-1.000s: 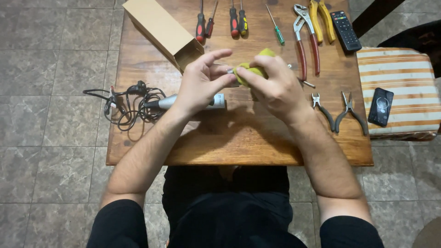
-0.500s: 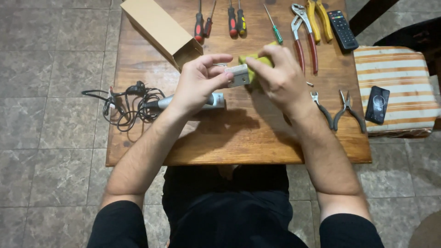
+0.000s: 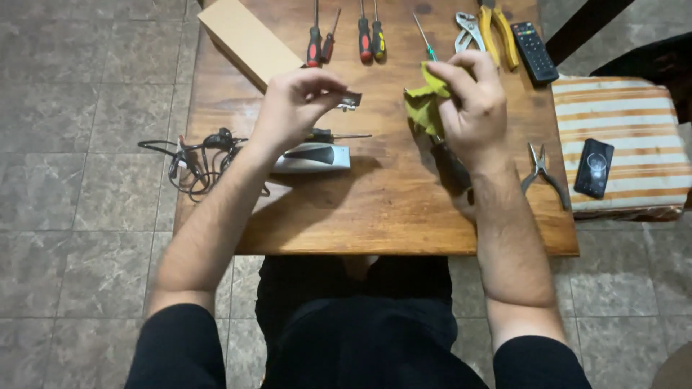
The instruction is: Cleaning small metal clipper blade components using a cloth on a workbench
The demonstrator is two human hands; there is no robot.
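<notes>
Yellow-green cloth (image 3: 424, 101) now sits bunched in your right hand (image 3: 472, 108), whose grip is closed around the folds, held just above the wooden surface (image 3: 375, 209) near the green-handled screwdriver (image 3: 425, 39). Half a second ago both hands were pressed together over the middle of the surface, cloth against metal; they have since drawn apart. Your left hand (image 3: 295, 108) has carried off the small silver metal piece (image 3: 351, 99), pinched between thumb and fingertips, and holds it clear of the cloth, above the silver and black hair clipper body (image 3: 311, 157) lying beside its tangled black cord (image 3: 198, 160). That separation suggests the wiping pass on the piece has paused, judging by the gap. Small grey pliers (image 3: 542, 167) lie near your right wrist, untouched, and a cardboard box (image 3: 249, 43) rests beyond your left hand.
</notes>
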